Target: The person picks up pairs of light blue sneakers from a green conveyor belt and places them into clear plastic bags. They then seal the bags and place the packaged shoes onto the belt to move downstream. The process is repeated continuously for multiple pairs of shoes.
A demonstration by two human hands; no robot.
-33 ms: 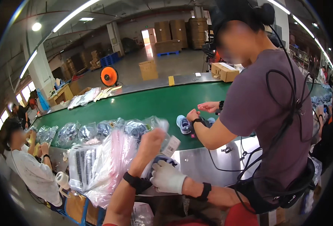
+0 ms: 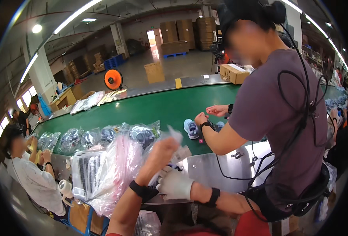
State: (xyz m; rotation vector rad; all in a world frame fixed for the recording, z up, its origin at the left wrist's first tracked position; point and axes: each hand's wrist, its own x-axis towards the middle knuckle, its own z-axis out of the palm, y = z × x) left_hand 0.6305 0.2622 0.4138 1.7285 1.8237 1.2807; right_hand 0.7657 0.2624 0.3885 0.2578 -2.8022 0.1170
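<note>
My bare left hand [image 2: 161, 156] is closed on the upper part of a clear plastic bag [image 2: 175, 133], which is smeared by motion. Just below and to the right, my right hand [image 2: 175, 183], in a white glove, curls its fingers over a bagged dark blue shoe [image 2: 171, 165]; hand and plastic hide most of it. A white label [image 2: 181, 153] shows blurred beside my left hand. To the left lies a thick stack of flat clear bags [image 2: 117, 167] with pinkish edges.
Several bagged shoes [image 2: 141, 134] line the near side of the green conveyor belt [image 2: 154, 108]. At my right a co-worker [image 2: 280, 90] stands close, hands near a light blue shoe [image 2: 191, 129]. Another person [image 2: 32, 177] sits at the left. A tape roll [image 2: 65, 188] sits beside the bag stack.
My left hand has shifted a little to the right with the bag. The label has turned and blurred, and less of the dark blue shoe shows. My right hand stays nearly in place.
</note>
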